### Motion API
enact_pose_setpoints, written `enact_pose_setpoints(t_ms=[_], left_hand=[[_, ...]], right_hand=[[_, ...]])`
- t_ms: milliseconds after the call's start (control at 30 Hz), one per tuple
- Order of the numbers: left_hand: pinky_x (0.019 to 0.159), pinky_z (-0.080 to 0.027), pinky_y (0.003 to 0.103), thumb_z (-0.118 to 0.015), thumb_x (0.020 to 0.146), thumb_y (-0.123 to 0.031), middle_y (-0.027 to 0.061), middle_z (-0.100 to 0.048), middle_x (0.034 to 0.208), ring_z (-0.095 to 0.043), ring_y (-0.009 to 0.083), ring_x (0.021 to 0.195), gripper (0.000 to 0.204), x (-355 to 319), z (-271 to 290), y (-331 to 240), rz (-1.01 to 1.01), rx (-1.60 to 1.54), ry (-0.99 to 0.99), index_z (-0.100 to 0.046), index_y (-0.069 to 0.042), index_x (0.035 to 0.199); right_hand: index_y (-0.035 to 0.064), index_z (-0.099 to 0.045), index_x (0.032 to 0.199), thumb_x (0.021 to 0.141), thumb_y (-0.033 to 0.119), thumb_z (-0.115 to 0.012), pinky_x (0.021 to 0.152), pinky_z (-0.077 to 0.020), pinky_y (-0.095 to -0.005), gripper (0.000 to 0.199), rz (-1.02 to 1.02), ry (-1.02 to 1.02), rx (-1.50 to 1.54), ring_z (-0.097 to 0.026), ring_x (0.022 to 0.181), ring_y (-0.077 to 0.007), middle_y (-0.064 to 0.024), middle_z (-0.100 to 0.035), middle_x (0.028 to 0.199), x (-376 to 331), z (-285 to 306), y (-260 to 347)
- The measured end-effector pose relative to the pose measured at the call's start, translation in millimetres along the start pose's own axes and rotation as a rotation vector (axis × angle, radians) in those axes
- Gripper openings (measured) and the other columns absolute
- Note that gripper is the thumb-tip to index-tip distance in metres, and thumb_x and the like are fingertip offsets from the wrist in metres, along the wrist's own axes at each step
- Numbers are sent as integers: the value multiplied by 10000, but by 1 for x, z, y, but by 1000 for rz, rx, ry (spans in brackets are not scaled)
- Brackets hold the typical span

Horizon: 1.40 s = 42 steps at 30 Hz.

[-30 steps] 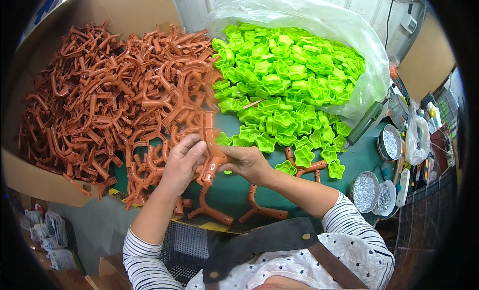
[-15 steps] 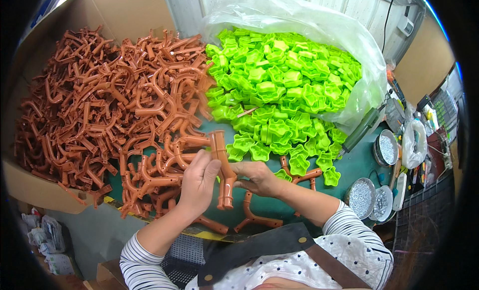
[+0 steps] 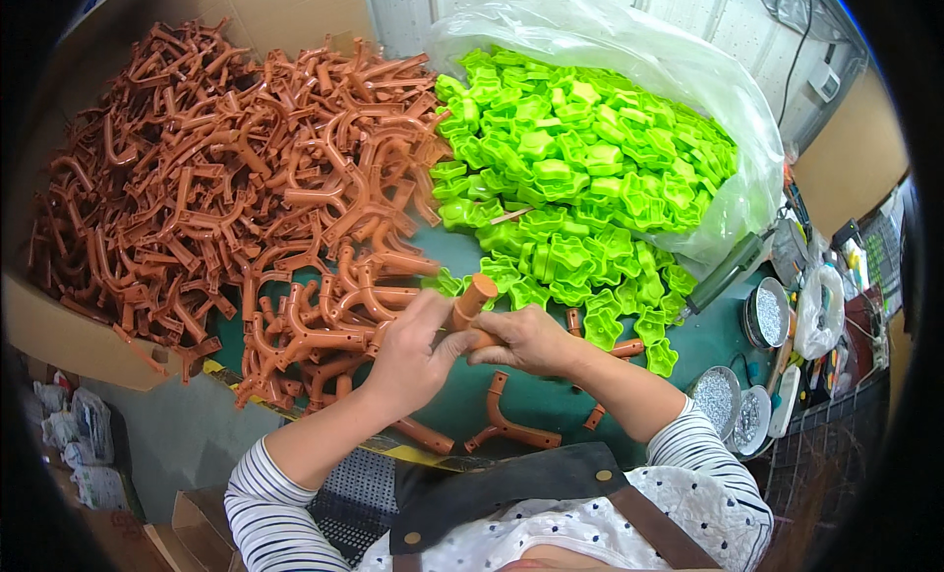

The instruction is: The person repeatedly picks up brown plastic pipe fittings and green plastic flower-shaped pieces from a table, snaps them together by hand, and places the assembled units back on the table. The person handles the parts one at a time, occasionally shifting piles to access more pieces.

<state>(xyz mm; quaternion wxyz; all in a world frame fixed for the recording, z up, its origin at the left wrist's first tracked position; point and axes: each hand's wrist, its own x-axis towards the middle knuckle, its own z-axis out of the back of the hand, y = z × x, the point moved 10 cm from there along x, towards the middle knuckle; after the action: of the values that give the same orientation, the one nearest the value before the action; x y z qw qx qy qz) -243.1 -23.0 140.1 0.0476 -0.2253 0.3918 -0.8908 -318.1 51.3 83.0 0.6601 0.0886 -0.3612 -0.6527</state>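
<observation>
In front of my chest, both hands are closed around a brown plastic branch-shaped piece (image 3: 476, 296). Its round end points up between them, while the fingers cover much of the rest. My left hand (image 3: 406, 350) grips it from the left, and my right hand (image 3: 536, 342) pinches it from the right. Just below lies a brown Y-shaped branch piece (image 3: 504, 427) on the green tabletop (image 3: 467, 397). A large heap of loose brown branch pieces (image 3: 211, 179) spreads to the left. Bright green star-shaped cups (image 3: 590, 149) are piled beyond my right hand.
A clear plastic bag (image 3: 752, 129) surrounds the green pile. A dark green powered screwdriver (image 3: 726, 275) lies at the right, near bowls (image 3: 765, 311) of small silvery parts. Cardboard (image 3: 84, 341) walls in the brown heap. Tools crowd the far right.
The held brown piece has been turned: its long side faced me before, and now its round end points up. Both hands have closed in around it. The view has shifted slightly.
</observation>
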Motion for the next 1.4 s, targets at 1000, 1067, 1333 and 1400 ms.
enact_pose_setpoints(t_ms=[1000,1067,1333,1400], left_hand=[[776,-535,379,-635,864,-2,123,-639,938,-656,312,883,258,75,32,70,-43,18,177,-654,-13,1121],[718,-531,413,-603,831,-26,126,-600,892,-633,315,836,261,74,38,80,-237,516,232,-657,-60,1083],[903,-486,426,-508,908,-106,125,-641,1051,-619,295,1025,193,114,110,272,104,1313,252,-606,-61,1068],[886,-500,436,-494,918,-103,113,-648,1072,-629,293,1043,193,117,115,278,105,1272,336,-609,-79,1071]], right_hand=[[13,-344,1477,977,143,-529,795,-475,-290,550,-69,-359,669,-540,882,-127,-61,-580,1084,104,-2,-49],[0,-430,1408,975,152,-554,769,-475,-283,475,-204,-427,432,-540,846,-129,-51,-598,1007,85,7,-60],[6,-605,1142,959,251,-632,690,-448,-304,307,-366,-405,573,-508,748,-140,-68,-588,838,58,10,-96],[8,-613,1129,951,258,-645,658,-432,-293,309,-433,-283,550,-485,725,-123,-54,-568,811,48,2,-107]])
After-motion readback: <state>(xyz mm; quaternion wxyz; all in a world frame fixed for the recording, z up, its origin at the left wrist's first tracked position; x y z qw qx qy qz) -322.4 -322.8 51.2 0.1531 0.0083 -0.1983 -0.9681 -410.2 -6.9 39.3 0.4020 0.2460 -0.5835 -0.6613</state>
